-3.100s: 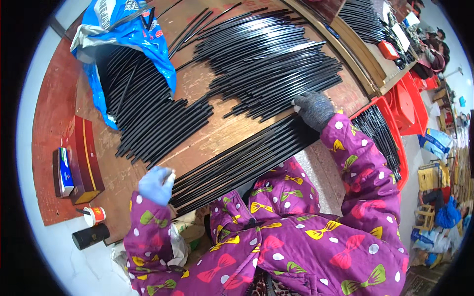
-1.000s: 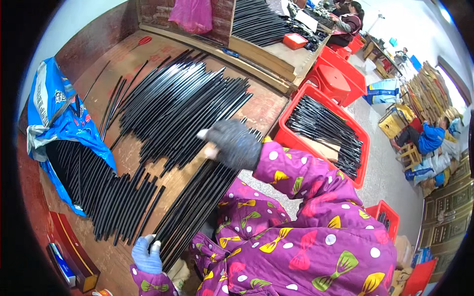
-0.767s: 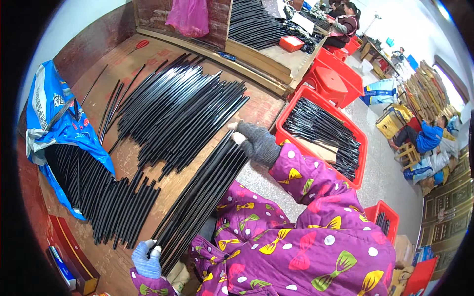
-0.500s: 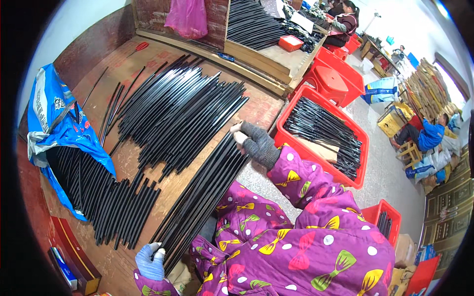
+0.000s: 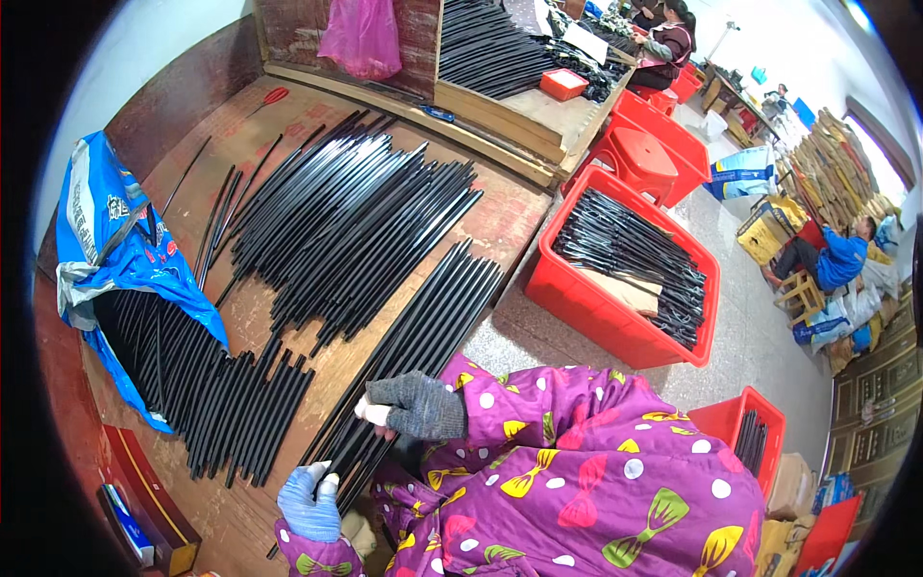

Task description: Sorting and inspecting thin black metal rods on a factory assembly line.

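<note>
A row of long black rods (image 5: 437, 303) lies slantwise along the table's near right edge, in front of me. My left hand (image 5: 312, 502), in a light blue glove with bare fingertips, is closed at the near end of these rods. Farther up, my right hand (image 5: 415, 404), in a dark grey glove with bare fingertips, curls over the same rods, its fingers partly hidden. A broad pile of similar rods (image 5: 351, 231) spreads across the middle of the table. Left of my hands, more rods (image 5: 240, 413) stick out of a blue plastic sack (image 5: 144, 260).
Right of the table stands a red crate (image 5: 625, 346) filled with black rods that have fittings. Another red crate (image 5: 707, 423) is nearer me. Red scissors (image 5: 274, 97) and a blue tool (image 5: 438, 112) lie toward the back. Other people (image 5: 668, 43) sit farther off.
My right hand has slid from the far end of the rods down toward my left hand. The left hand has shifted slightly right. The rods' far ends are now uncovered.
</note>
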The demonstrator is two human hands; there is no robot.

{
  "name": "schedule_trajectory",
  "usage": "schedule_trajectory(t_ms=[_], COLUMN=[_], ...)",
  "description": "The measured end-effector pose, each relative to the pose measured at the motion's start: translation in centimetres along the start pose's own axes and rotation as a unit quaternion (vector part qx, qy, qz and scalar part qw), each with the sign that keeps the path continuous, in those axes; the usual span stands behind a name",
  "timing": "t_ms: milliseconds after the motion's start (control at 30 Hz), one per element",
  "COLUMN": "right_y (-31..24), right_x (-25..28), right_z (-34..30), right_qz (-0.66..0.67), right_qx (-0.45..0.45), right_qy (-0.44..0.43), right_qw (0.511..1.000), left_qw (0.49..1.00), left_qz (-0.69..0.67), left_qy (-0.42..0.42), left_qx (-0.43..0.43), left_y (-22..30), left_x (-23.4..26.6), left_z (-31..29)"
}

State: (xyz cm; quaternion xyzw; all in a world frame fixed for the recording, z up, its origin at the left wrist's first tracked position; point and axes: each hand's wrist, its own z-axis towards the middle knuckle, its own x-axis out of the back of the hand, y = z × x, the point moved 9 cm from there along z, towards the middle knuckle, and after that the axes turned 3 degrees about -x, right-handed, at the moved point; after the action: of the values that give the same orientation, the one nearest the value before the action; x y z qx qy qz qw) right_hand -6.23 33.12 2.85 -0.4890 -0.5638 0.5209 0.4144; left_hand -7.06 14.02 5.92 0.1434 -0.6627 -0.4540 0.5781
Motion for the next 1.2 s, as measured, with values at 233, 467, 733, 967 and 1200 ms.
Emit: schedule_trajectory(t_ms=[233, 467, 733, 967, 1200], right_y=[-3.3, -1.9, -1.5, -1.1, -1.0], right_x=[5.6, 11.1, 13.0, 12.9, 13.2], right_z=[-0.4, -0.9, -1.7, -1.9, -1.9], right_qz=[0.004, 0.016, 0.020, 0.018, -0.007], right_qx=[0.029, -0.008, -0.012, -0.016, -0.008], right_qy=[0.092, 0.149, 0.188, 0.208, 0.191], right_qw=[0.995, 0.989, 0.982, 0.978, 0.982], left_qw=[0.993, 0.987, 0.954, 0.936, 0.933], left_qz=[-0.071, -0.078, -0.140, -0.168, -0.194], left_qy=[-0.012, -0.009, -0.041, -0.097, -0.073], left_qx=[0.089, 0.138, 0.262, 0.294, 0.294], left_y=[-3.1, -9.1, -10.4, -10.5, -10.7], left_x=[0.1, 0.6, 1.2, 1.0, 1.3], left_z=[-0.9, -3.0, -4.3, -5.1, -5.9])
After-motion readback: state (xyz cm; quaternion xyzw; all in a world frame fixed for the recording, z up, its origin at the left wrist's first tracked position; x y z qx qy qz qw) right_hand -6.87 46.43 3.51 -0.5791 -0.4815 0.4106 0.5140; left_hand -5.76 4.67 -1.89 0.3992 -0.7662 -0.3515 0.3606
